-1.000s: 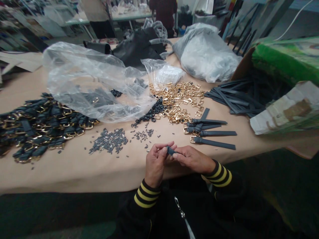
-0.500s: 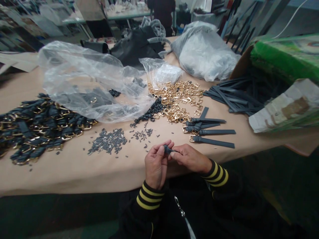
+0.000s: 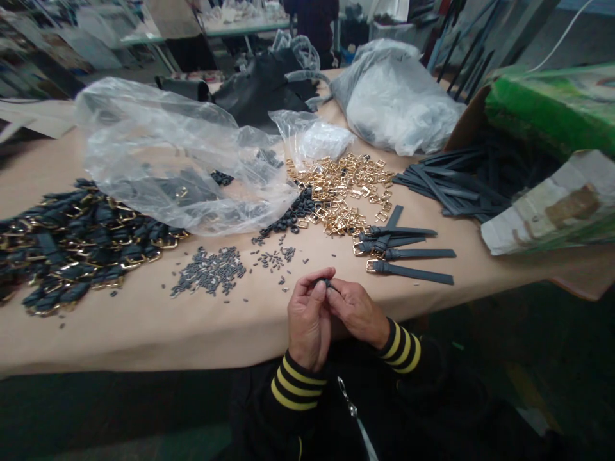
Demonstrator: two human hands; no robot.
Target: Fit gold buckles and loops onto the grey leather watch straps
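Note:
A small dark strap piece [image 3: 325, 282] is pinched between my two hands at the table's front edge, mostly hidden by the fingers. My left hand [image 3: 310, 317] grips it from the left, thumb on top. From the right, the fingertips of my right hand [image 3: 358, 310] close on it, touching the left hand. Several dark straps with gold buckles [image 3: 413, 272] lie just beyond my right hand. Small grey pieces [image 3: 211, 272] are scattered to the left. Past the hands sit loose gold buckles [image 3: 341, 192] and a heap of small dark loops [image 3: 293, 211].
Buckled dark straps [image 3: 72, 250] are heaped at the left. A clear plastic bag [image 3: 168, 153] lies across the middle. Long dark strips [image 3: 446, 182] come out of a green box [image 3: 552, 102] at the right. A full plastic bag [image 3: 398, 102] stands behind. People stand in the background.
Both hands have drawn closer together, the right moving left and the left slightly right. The dark piece between them now shows less.

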